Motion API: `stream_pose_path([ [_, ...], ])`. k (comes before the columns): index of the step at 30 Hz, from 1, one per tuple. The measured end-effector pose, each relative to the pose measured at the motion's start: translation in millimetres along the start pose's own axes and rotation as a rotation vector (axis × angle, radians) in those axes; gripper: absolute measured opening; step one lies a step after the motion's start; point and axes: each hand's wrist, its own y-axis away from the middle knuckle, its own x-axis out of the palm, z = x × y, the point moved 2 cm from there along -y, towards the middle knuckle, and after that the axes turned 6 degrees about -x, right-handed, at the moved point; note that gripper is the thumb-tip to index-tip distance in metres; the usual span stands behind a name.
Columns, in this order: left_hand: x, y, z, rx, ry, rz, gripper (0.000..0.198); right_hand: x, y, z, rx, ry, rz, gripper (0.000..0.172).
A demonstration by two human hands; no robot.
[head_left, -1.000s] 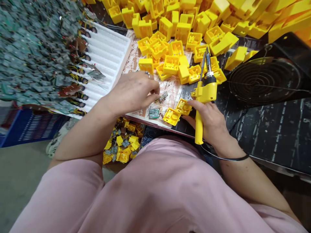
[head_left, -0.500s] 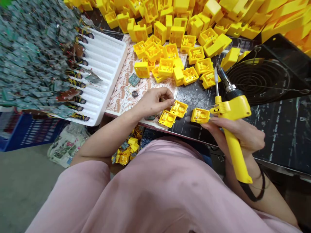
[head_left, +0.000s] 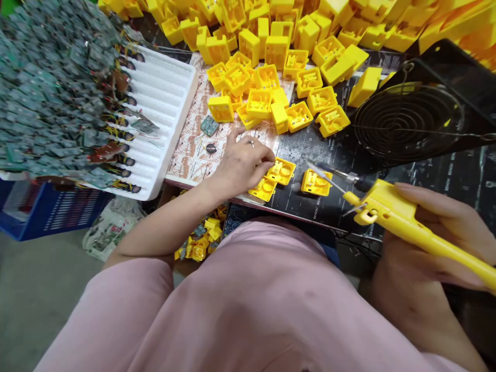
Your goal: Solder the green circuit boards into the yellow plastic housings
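Note:
My right hand (head_left: 445, 232) is wrapped round a yellow soldering gun (head_left: 399, 209), whose metal tip and thin feed tube point left. Just left of that tip a small open yellow plastic case (head_left: 316, 182) sits alone on the black tabletop. My left hand (head_left: 246, 163) has thumb and index finger pinched together at the edge of another open yellow case (head_left: 282, 171). What the pinch holds, if anything, I cannot make out. Partly under this hand lies a third yellow case (head_left: 263, 189), touching the second.
Many yellow cases (head_left: 259, 103) are heaped at the back. A black fan (head_left: 406, 119) stands at right. On the left, a white foam tray (head_left: 166, 103) bears piled circuit boards (head_left: 58, 98). A loose board (head_left: 210, 125) and a small round part (head_left: 211, 149) lie beyond my left hand.
My right hand has moved right, away from the lone case, and the soldering gun has swung from pointing up to pointing left. My left hand has shifted slightly, covering more of the nearest case.

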Motion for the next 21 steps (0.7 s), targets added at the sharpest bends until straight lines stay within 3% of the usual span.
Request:
stream_pose_path([
  [3, 3.2, -5, -6, -0.003, -0.093, 0.005, 0.023, 10, 1, -2, 0.011, -0.032, -0.078, 0.051],
  [5, 3.7, -7, -8, -0.013, -0.147, 0.013, 0.025, 17, 2, -1, -0.043, -0.036, -0.048, 0.036],
  [9, 2.5, -9, -11, -0.020, -0.171, 0.031, 0.023, 22, 5, 0, -0.054, -0.013, 0.030, 0.052],
  [12, 2.2, -10, -11, -0.016, -0.168, 0.034, 0.022, 23, 5, 5, -0.061, -0.036, 0.060, 0.042],
  [15, 2.2, -10, -12, -0.011, -0.176, 0.041, 0.023, 28, 0, 11, -0.161, -0.047, 0.096, 0.034],
  [21, 1.0, -13, -16, -0.020, -0.182, 0.082, 0.024, 35, -9, 14, -0.275, 0.061, 0.143, 0.032],
])
